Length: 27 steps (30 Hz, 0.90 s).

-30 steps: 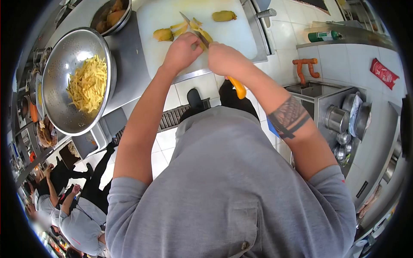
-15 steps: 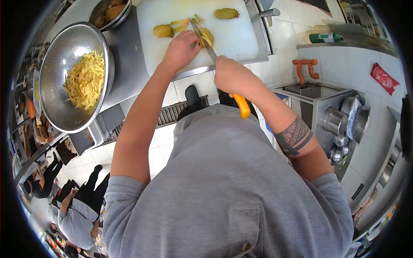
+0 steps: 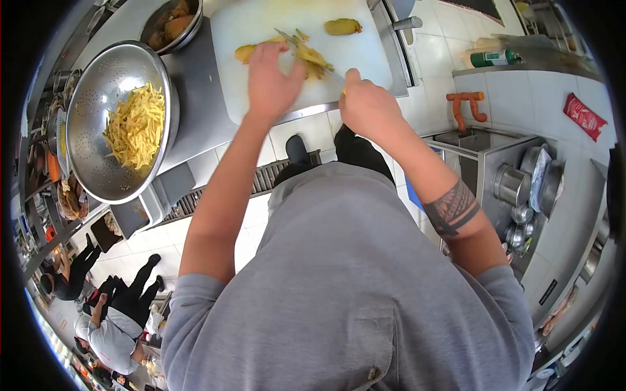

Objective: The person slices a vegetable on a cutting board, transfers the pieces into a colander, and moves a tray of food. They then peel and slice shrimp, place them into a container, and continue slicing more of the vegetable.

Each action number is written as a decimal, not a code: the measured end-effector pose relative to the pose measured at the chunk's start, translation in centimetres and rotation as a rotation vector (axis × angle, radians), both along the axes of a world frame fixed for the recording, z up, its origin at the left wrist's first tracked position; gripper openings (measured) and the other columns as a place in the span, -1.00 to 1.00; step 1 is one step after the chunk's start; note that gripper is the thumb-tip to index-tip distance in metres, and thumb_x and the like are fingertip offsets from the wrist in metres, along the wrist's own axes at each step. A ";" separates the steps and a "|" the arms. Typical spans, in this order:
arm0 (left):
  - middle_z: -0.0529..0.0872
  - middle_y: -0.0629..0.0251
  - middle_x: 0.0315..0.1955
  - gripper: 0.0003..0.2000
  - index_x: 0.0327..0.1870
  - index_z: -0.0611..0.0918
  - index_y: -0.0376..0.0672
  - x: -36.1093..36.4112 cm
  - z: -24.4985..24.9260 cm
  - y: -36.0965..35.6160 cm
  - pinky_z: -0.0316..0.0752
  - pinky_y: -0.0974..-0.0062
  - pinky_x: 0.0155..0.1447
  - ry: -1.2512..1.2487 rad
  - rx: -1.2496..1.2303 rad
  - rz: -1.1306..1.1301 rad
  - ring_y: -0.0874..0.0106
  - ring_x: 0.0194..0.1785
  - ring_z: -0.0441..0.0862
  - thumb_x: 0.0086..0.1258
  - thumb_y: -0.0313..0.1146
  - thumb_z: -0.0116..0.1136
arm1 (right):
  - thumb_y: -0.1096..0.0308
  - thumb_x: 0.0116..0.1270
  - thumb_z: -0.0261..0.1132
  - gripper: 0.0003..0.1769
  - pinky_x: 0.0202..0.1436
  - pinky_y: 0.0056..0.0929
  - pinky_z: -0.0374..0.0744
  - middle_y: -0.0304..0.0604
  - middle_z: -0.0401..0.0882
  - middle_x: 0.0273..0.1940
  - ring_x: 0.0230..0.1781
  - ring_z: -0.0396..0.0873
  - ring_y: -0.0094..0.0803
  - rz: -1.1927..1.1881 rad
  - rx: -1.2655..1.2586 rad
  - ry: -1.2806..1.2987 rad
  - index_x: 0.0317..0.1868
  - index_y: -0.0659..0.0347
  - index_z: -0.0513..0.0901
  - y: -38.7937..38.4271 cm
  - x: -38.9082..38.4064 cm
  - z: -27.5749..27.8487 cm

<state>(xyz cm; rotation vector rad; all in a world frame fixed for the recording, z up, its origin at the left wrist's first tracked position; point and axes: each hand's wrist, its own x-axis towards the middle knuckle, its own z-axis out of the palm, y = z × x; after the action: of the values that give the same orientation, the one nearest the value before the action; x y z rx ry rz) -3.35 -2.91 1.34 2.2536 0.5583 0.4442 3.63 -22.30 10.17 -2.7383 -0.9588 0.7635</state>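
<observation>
On the white cutting board (image 3: pixel 241 88) lie yellow-green cut strips (image 3: pixel 312 58) of a vegetable or fruit I cannot name. My right hand (image 3: pixel 370 107) is wrapped round the handle of a knife (image 3: pixel 334 77), and its blade slants up and left across the strips. My left hand (image 3: pixel 274 81) is over the board to the left of the blade, thumb and fingers apart. An uncut chunk (image 3: pixel 244 53) shows at its fingertips, partly covered. Farther right on the board sits a whole green-yellow piece (image 3: pixel 343 27).
A perforated steel colander (image 3: pixel 88 124) holding a heap of yellow strips (image 3: pixel 137 127) stands left of the board. Behind it is a metal bowl (image 3: pixel 189 32) with brownish contents. A green bottle (image 3: pixel 492 58) lies on a ledge at right. Other people (image 3: pixel 114 335) are at lower left.
My left hand has opened and turned, its fingers spreading away from the blade. My right hand has moved slightly right with the knife, and its yellow handle is now mostly hidden.
</observation>
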 end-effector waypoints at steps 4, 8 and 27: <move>0.38 -0.20 0.51 -0.03 0.51 0.42 -0.37 1.8 0.8 -4.7 0.28 -0.01 0.61 -0.150 0.163 0.012 -0.13 0.55 0.32 0.25 0.17 0.56 | 0.49 0.41 0.24 -0.65 0.02 0.09 0.73 0.28 0.67 -0.09 -0.07 0.78 0.22 -0.033 0.038 -0.120 0.14 0.36 0.41 -1.5 -0.8 1.5; 0.20 -0.28 0.65 0.15 0.63 0.30 -0.39 3.5 -1.3 -3.8 0.15 -0.07 0.71 -0.016 0.137 0.115 -0.16 0.66 0.21 0.21 0.30 0.55 | 0.53 0.37 0.24 -0.66 0.01 0.10 0.72 0.22 0.67 -0.10 -0.06 0.76 0.25 -0.028 0.025 -0.206 0.12 0.32 0.42 -4.9 -1.0 3.8; 0.48 -0.16 0.54 -0.28 0.58 0.42 -0.35 5.0 -4.7 0.8 0.33 0.12 0.66 -0.112 0.187 -0.086 -0.05 0.61 0.41 0.71 0.14 0.07 | 0.32 0.30 0.39 -0.68 -0.02 0.06 0.67 0.21 0.76 -0.15 -0.11 0.74 0.22 -0.180 0.137 -0.111 0.05 0.18 0.65 -15.9 6.3 2.4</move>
<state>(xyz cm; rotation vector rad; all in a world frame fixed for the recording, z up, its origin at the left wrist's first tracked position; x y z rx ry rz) 1.64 -2.15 -3.31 2.4025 0.3734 0.5959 9.92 -38.19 12.61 -2.7222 -0.7398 0.5014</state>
